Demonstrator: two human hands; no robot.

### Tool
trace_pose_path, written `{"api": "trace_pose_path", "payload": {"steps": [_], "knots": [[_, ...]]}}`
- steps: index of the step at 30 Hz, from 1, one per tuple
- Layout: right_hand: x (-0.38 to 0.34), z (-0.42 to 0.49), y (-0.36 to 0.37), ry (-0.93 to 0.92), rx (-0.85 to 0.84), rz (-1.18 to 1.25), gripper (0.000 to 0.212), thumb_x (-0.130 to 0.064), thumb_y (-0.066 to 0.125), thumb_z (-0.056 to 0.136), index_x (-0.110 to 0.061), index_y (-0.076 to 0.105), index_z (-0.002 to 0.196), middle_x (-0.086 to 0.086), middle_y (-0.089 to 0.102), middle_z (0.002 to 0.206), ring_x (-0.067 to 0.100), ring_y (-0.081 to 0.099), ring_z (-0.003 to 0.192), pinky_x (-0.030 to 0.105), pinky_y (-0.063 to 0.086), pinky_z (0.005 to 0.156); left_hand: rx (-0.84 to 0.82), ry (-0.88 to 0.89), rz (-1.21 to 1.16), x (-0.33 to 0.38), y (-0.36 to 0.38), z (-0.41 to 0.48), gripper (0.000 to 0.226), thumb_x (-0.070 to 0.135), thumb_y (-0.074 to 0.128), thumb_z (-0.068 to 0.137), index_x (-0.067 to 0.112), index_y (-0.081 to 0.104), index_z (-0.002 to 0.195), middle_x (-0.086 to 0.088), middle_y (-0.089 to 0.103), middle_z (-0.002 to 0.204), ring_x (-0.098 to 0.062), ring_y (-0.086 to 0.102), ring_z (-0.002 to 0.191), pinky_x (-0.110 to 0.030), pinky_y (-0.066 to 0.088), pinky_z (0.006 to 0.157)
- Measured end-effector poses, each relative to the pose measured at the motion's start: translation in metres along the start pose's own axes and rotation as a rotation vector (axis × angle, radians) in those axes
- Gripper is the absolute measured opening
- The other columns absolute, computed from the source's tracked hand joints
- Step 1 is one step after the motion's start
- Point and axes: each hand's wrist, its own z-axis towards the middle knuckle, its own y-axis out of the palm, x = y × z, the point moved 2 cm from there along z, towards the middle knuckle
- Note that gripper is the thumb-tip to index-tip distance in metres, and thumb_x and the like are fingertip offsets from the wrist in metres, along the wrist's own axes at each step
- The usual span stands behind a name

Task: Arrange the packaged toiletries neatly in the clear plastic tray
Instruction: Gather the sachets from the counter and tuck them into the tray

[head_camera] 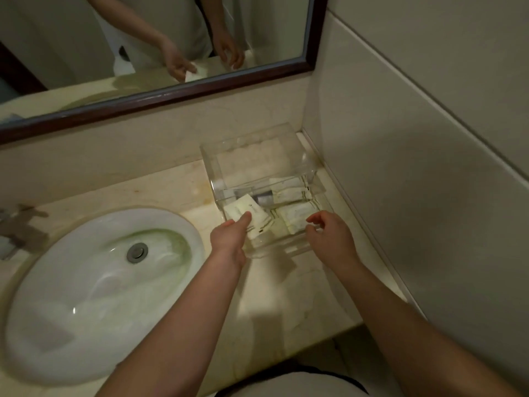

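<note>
A clear plastic tray [309, 164] stands on the marble counter in the corner by the wall. Several white toiletry packets lie in it. My left hand [229, 236] reaches into the tray's front left and pinches a white packet [243, 209] that is tilted up. Another white packet [297, 214] lies flat at the front right, and one more [289, 191] lies further back beside a small grey-capped tube [264, 199]. My right hand [332, 233] hovers over the tray's front right corner, fingers loosely curled, holding nothing.
A white oval sink [94, 287] with a metal drain [137, 251] fills the counter's left side. A faucet handle [17, 224] sits at the far left. A dark-framed mirror [171, 93] hangs behind. A tiled wall [415, 167] closes the right side.
</note>
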Motion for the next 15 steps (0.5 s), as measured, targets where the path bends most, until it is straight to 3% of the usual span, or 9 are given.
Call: {"api": "trace_pose_path", "payload": {"steps": [3, 8, 11, 15], "knots": [[0.0, -0.001, 0.001, -0.009, -0.009, 0.033, 0.014, -0.022, 0.062, 0.086, -0.021, 0.067, 0.099, -0.002, 0.064, 0.102, 0.014, 0.06, 0.094, 0.026, 0.045, 0.076, 0.036, -0.096, -0.049, -0.009, 0.006, -0.011, 0.021, 0.017, 0.075, 0.083, 0.008, 0.065, 0.1, -0.004, 0.068, 0.077, -0.009, 0.058, 0.046, -0.021, 0.038, 0.042], [-0.001, -0.005, -0.003, -0.01, -0.042, 0.051, 0.016, -0.022, 0.061, 0.087, -0.019, 0.069, 0.1, -0.002, 0.064, 0.101, 0.011, 0.057, 0.086, 0.024, 0.04, 0.072, 0.01, -0.261, -0.293, -0.024, 0.029, -0.01, 0.03, 0.004, 0.062, 0.092, -0.004, 0.058, 0.121, -0.02, 0.067, 0.092, -0.016, 0.062, 0.036, -0.018, 0.044, 0.03], [-0.001, -0.007, -0.005, -0.001, -0.056, 0.06, 0.016, -0.022, 0.062, 0.087, -0.019, 0.069, 0.101, -0.002, 0.064, 0.102, 0.012, 0.058, 0.087, 0.024, 0.04, 0.072, -0.003, -0.302, -0.329, -0.029, 0.042, -0.015, 0.032, 0.004, 0.055, 0.096, -0.004, 0.055, 0.127, -0.018, 0.063, 0.103, -0.02, 0.065, 0.053, -0.018, 0.045, 0.033], [0.002, -0.011, -0.005, 0.004, -0.07, 0.075, 0.015, -0.025, 0.062, 0.087, -0.02, 0.068, 0.1, 0.0, 0.067, 0.103, 0.015, 0.061, 0.091, 0.027, 0.045, 0.074, 0.003, -0.348, -0.339, -0.035, 0.048, -0.027, 0.033, 0.008, 0.051, 0.099, -0.002, 0.054, 0.131, -0.014, 0.064, 0.117, -0.022, 0.067, 0.098, -0.025, 0.056, 0.071]]}}
